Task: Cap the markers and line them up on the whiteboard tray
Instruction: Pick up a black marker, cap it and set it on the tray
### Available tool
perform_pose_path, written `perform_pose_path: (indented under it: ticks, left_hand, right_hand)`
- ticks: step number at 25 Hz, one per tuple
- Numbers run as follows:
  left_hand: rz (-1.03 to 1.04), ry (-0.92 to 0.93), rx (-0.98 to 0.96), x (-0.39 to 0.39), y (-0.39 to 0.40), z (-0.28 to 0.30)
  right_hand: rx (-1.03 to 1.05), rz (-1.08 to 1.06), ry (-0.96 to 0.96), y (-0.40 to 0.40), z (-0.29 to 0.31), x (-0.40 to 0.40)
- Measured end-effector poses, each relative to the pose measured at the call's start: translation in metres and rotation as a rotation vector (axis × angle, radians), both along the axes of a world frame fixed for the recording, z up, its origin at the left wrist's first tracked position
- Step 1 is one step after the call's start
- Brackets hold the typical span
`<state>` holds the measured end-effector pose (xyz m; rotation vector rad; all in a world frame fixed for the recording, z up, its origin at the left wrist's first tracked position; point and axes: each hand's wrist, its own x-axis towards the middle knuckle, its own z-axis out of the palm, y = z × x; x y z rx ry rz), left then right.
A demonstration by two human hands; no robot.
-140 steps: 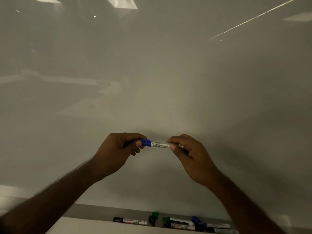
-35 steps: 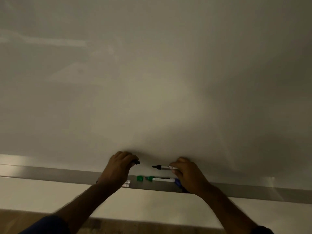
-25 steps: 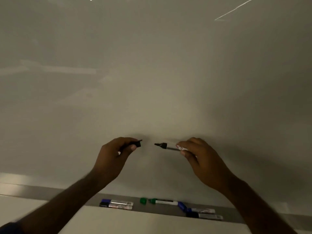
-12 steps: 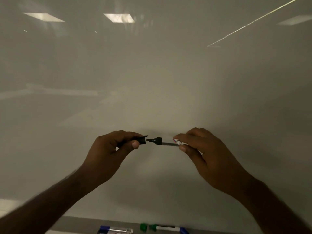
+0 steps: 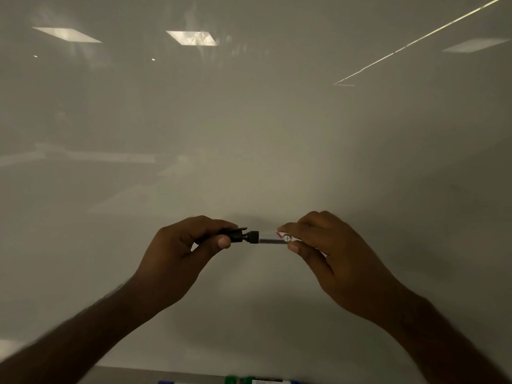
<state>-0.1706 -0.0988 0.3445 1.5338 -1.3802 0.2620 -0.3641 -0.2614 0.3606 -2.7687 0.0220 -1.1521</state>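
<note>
A black cap (image 5: 234, 236) is pinched between thumb and curled fingers of the left hand (image 5: 182, 253), its open end turned toward the black marker (image 5: 270, 239) held level in front of the whiteboard (image 5: 249, 134). The marker's nib appears to be just entering the cap, which is not yet pressed home. The marker barrel is gripped by the curled fingers and thumb of the right hand (image 5: 332, 253), so each grip is closed on its own piece.

A slight tilt between cap and barrel could make the nib catch the rim and smear ink on a fingertip, or leave the cap half seated; a loose pinch could let the cap drop.

Open board lies above and to both sides of the hands, so room for the push is ample. Along the bottom edge, the whiteboard tray (image 5: 124, 376) is only partly seen, with a blue marker (image 5: 166, 381), a green cap (image 5: 231, 380) and a green marker (image 5: 263, 381) lying on it, well below the hands; the free space left on it cannot be judged.
</note>
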Motion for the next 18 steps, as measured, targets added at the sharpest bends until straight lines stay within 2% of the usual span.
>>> perform_pose_path:
  ticks: [2, 7, 18]
  left_hand:
    - [-0.024, 0.005, 0.01, -0.004, -0.001, 0.001]
    - [-0.103, 0.157, 0.029, -0.009, -0.002, 0.003]
    - [-0.03, 0.052, 0.046, -0.01, -0.014, -0.005]
  right_hand:
    - [-0.007, 0.008, 0.007, 0.002, 0.001, 0.0]
    - [-0.003, 0.003, 0.0, 0.003, 0.003, 0.0]
    - [0.034, -0.019, -0.023, -0.001, -0.008, 0.011]
